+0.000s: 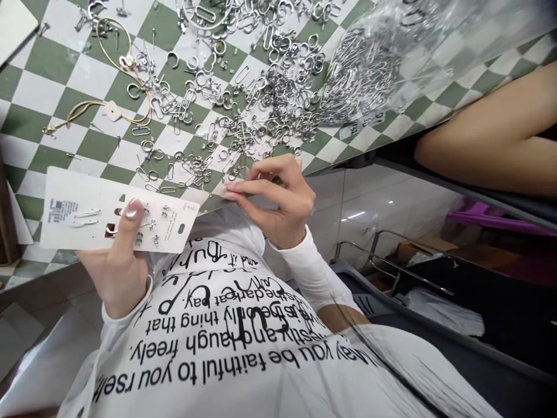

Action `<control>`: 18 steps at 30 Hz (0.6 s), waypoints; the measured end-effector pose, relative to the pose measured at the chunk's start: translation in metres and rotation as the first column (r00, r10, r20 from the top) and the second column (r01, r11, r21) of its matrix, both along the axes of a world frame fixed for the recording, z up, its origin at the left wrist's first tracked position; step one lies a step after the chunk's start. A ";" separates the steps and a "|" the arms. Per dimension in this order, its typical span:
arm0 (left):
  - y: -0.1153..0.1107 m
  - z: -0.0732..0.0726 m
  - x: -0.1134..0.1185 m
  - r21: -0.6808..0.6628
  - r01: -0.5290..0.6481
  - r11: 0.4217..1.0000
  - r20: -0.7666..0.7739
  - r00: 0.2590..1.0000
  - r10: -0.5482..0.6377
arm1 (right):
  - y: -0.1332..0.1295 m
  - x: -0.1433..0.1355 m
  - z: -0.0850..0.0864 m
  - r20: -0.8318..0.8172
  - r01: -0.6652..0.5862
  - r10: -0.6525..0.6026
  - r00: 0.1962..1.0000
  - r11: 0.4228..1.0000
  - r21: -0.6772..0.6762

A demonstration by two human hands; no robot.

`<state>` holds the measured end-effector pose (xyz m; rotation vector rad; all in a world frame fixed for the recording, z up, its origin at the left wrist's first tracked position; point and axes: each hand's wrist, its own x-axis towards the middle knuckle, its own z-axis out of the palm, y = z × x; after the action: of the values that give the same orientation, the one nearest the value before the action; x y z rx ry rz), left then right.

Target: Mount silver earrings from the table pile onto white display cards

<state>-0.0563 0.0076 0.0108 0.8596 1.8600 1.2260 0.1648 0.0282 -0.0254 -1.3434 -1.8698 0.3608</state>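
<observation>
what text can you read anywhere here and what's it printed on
Shirt: "you be faithful to your", "laugh freely", "thing that"; other lines are too distorted to read.
White card in the left hand: barcode label and small print, too small to read.
Right hand at the table edge: no text.

Checked green-and-white tablecloth [43,64]. Gold hoops [115,52] lie at upper left. Clear plastic bag [391,52] of metal pieces at upper right. Another person's bare arm [491,130] at right edge. Purple object [483,212] below it.
</observation>
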 end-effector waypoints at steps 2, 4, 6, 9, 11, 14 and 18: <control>0.002 -0.002 0.003 0.006 -0.030 1.000 -0.043 0.999 0.031 | 0.000 0.001 -0.001 -0.041 0.007 -0.007 0.999 1.000 0.003; 0.005 -0.004 0.006 0.034 -0.018 0.999 -0.069 0.997 0.021 | 0.001 -0.001 -0.002 -0.048 0.020 -0.019 0.999 1.000 0.010; 0.007 -0.004 0.010 0.076 0.016 0.997 -0.078 0.997 -0.010 | 0.003 -0.003 -0.002 -0.026 0.034 -0.034 0.999 0.999 0.022; 0.009 -0.004 0.013 0.120 0.036 0.992 -0.063 0.998 -0.029 | 0.004 -0.004 -0.004 0.055 0.032 -0.036 0.998 0.997 0.070; 0.009 -0.005 0.013 0.114 0.044 0.993 -0.065 0.997 -0.037 | 0.004 -0.003 -0.006 0.118 0.019 -0.036 0.992 0.990 0.139; 0.008 -0.007 0.011 0.088 0.025 0.996 -0.123 0.992 -0.014 | 0.001 0.001 -0.008 0.155 0.012 -0.044 0.987 0.980 0.197; 0.005 -0.009 0.007 0.083 0.005 0.997 -0.157 0.988 0.008 | 0.000 0.003 -0.009 0.075 0.035 -0.045 0.996 0.990 0.134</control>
<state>-0.0490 0.0129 0.0019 1.0262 1.9444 1.2760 0.1674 0.0279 -0.0342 -1.3195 -1.8929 0.1623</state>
